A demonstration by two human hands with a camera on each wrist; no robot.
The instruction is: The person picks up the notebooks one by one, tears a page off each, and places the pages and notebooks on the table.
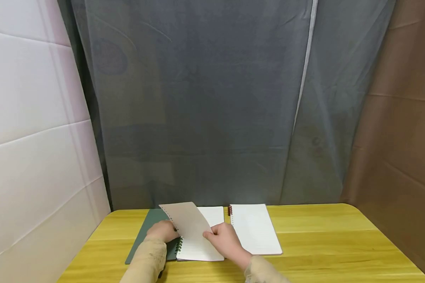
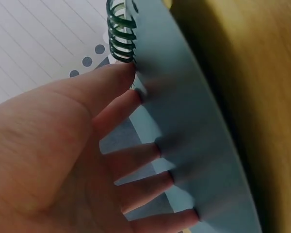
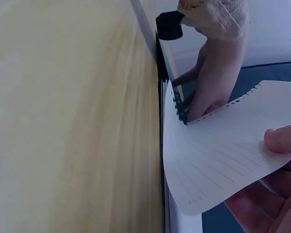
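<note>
A: Head view first. Where is the work?

B: At 6 o'clock on the yellow table (image 1: 322,236). A green notebook (image 1: 152,232) lies open, its cover flat toward 9 o'clock. One loose sheet (image 1: 185,222) curves up over the lined pages. The left hand (image 1: 161,232) rests on the cover beside the spiral; the right hand (image 1: 224,239) pinches the sheet's free edge. A second pad with a red binding (image 1: 255,228) lies just beside it, at 3 o'clock.

A: Left wrist view?

B: The left hand (image 2: 63,160) has straight, spread fingers; the fingertips (image 2: 157,150) press flat on the green cover (image 2: 199,145). It grips nothing. The green coil (image 2: 120,34) sits at 12 o'clock, touching the index finger; punched holes of a sheet show at 11 o'clock.

A: Right wrist view?

B: The right hand (image 3: 276,184) holds the sheet (image 3: 223,160) between thumb and fingers at 4 o'clock. The punched edge stands at the coil (image 3: 179,107). The left hand (image 3: 208,82) is behind it, at 1 o'clock.

A: Procedure for doing this step well?

B: My judgement: keep the left hand pressing the cover so the binding cannot shift. Move the sheet with light, even tension, square to the coil. Keep the pinch near the edge; a skewed pull would likely tear the holes.
</note>
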